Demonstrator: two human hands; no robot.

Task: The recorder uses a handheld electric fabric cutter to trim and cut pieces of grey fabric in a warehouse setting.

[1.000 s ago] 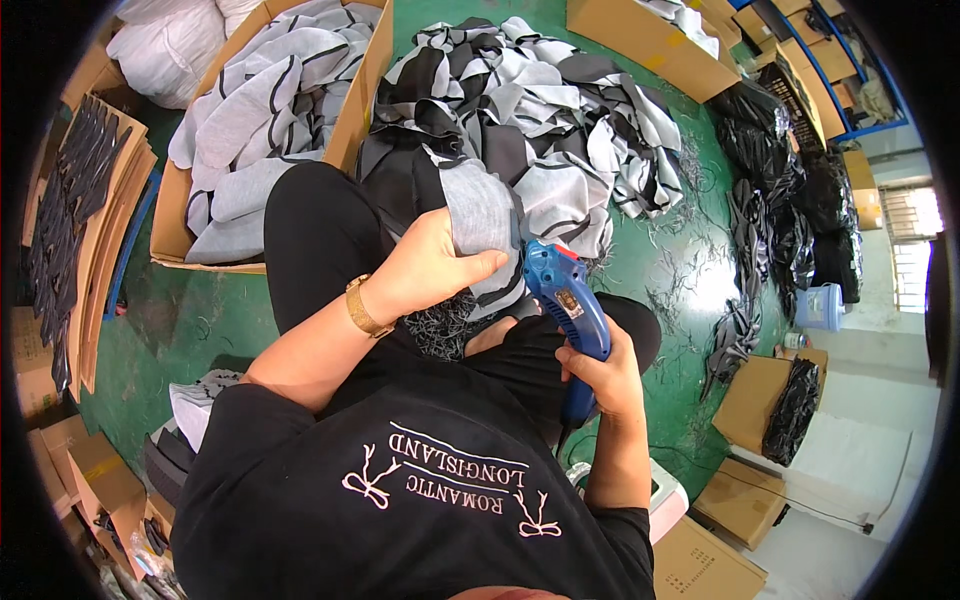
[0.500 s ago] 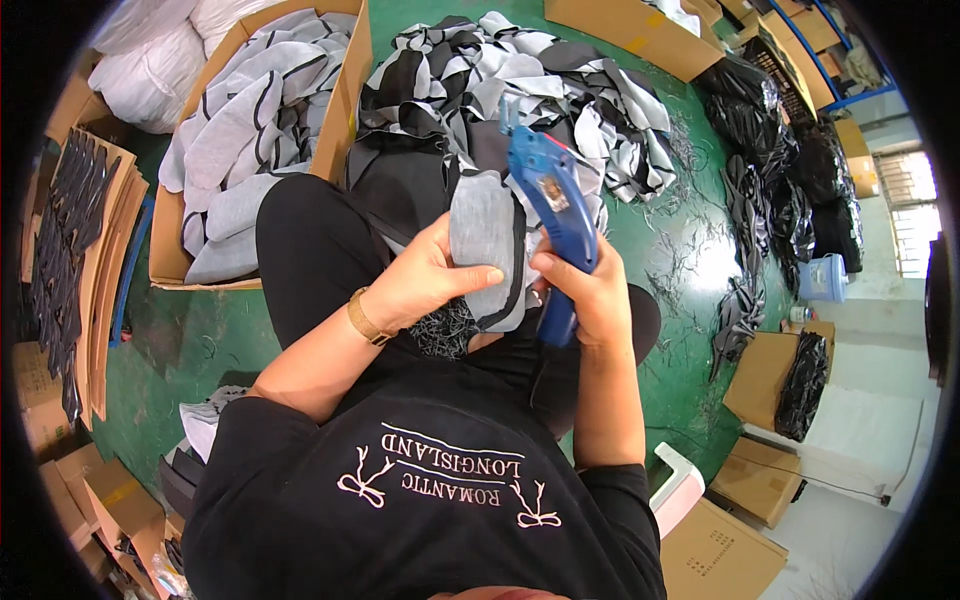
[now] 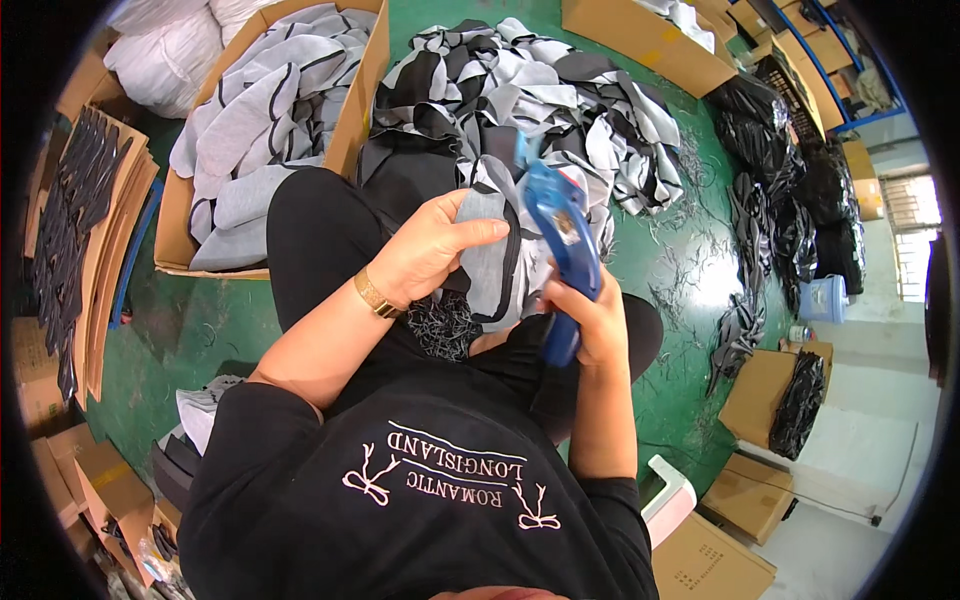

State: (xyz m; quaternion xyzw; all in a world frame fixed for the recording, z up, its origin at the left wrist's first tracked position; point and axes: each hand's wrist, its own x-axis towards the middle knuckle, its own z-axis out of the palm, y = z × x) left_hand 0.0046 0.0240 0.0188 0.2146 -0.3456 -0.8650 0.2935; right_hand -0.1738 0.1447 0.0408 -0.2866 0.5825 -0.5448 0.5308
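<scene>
Between my thumb and fingers, my left hand [image 3: 432, 245] pinches a grey fabric piece [image 3: 487, 275] with a black strip along its edge. My right hand [image 3: 592, 315] is wrapped round the handle of a blue handheld electric cutter [image 3: 563, 225]. The cutter's head points away from me, beside the right edge of the fabric piece. Below the piece, dark thread trimmings [image 3: 443, 325] lie heaped between my legs. Just beyond my hands spreads a large pile of grey, white and black fabric pieces [image 3: 540, 90].
An open cardboard box [image 3: 357, 110] of black-edged grey pieces stands at the far left. Stacked cardboard sheets [image 3: 115, 250] are at the left. Black plastic bags [image 3: 745, 120] and a light blue bucket [image 3: 823, 299] line the right. Thread scraps litter the green floor [image 3: 690, 290].
My left hand has shifted up along the fabric piece toward its far end. The cutter, in my right hand, has moved slightly right and nearer to me.
</scene>
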